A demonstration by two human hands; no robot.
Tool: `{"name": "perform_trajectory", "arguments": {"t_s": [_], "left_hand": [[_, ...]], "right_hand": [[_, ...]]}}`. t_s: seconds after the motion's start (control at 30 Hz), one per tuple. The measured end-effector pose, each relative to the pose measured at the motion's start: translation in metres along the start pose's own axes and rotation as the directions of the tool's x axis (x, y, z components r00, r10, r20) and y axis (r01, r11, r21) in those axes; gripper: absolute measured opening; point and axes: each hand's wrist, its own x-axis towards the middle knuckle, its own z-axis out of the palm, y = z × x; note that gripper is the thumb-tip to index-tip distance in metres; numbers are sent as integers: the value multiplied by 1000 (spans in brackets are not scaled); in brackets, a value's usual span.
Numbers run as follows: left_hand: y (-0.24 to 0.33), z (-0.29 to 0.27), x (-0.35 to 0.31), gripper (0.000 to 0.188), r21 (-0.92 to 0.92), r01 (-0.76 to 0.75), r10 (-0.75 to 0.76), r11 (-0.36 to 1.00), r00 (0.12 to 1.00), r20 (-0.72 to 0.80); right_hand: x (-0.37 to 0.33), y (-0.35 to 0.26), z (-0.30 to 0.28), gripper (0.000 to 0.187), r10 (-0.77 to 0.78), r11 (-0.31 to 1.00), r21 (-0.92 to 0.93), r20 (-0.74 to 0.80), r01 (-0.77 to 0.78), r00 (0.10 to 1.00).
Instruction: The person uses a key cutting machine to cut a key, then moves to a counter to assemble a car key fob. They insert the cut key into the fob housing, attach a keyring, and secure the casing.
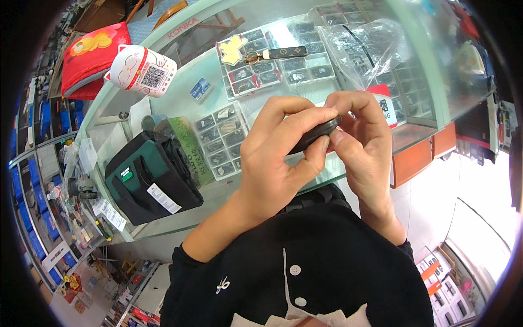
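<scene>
In front of my chest, above the glass counter, my left hand pinches a small black rounded object that looks like a key fob. My right hand grips its far right end with thumb and curled fingers. Both hands cover much of the object, so its details stay hidden. Beyond them on the glass lies a key ring strap in dark patterned material with a brass ring. Beside the ring is a yellow charm with a pale edge.
The glass counter shows divided trays of small dark parts. A crumpled clear plastic bag lies at the far right. To the left are a green and black bag, a white cat-shaped device and a red cushion-like item.
</scene>
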Motion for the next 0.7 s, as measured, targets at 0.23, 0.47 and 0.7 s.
{"name": "perform_trajectory", "arguments": {"t_s": [0.23, 0.47, 0.7], "left_hand": [[2, 4, 2, 37, 86, -80, 80, 993, 997, -4], [7, -4, 5, 29, -9, 86, -85, 996, 995, 56], [5, -8, 9, 30, -86, 174, -167, 981, 982, 84]], "right_hand": [[-1, 4, 2, 25, -76, 996, -41, -47, 75, 996], [3, 0, -2, 19, 51, 984, 170, -1, -50, 999], [12, -5, -7, 20, 131, 956, 258, 61, -142, 989]]}}
